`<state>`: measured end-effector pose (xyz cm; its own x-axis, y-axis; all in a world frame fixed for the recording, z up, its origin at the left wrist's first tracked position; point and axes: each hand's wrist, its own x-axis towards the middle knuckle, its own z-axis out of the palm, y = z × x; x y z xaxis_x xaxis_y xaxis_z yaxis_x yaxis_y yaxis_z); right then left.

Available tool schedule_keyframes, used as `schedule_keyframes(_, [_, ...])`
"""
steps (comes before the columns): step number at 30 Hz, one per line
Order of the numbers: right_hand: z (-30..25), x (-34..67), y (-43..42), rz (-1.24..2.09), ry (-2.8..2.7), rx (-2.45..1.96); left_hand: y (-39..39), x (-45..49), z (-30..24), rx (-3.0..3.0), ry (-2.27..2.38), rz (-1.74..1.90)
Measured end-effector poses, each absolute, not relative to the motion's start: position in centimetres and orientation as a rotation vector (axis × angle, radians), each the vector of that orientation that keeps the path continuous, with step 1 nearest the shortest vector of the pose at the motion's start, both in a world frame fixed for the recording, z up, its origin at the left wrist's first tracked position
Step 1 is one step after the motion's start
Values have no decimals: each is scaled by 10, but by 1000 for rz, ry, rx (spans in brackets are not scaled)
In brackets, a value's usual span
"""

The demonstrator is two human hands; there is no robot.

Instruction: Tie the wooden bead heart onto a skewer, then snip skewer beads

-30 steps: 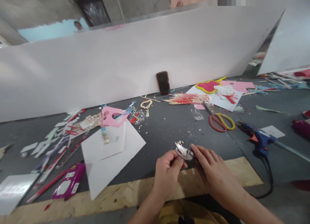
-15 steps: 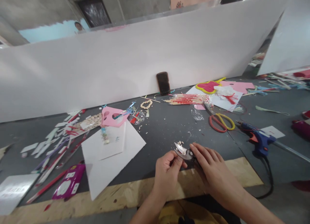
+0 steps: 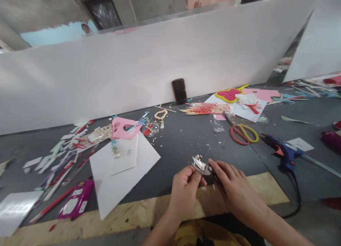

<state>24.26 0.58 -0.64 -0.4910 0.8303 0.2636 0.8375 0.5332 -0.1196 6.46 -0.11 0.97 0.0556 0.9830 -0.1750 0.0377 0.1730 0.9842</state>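
My right hand (image 3: 236, 189) is closed around the handle of a metal cutter (image 3: 201, 165) whose silver blades point left, low over the dark table. My left hand (image 3: 183, 192) is curled just left of it, fingertips pinched against the blades; what they pinch is too small to make out. A small heap of pale chips (image 3: 197, 156) lies on the table right behind the blades.
White sheets (image 3: 125, 168) lie to the left among paper scraps and a purple packet (image 3: 76, 202). Red-and-yellow scissors (image 3: 243, 133), a blue glue gun (image 3: 285, 153), a bundle of sticks (image 3: 206, 108) and a phone (image 3: 179, 91) sit beyond. A white board (image 3: 149, 65) walls the back.
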Motion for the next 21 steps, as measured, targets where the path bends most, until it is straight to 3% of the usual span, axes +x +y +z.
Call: schedule_keyframes(21, [-3,242,7,-17,-2507,-1353,-2,64,14,1232,1284,1073])
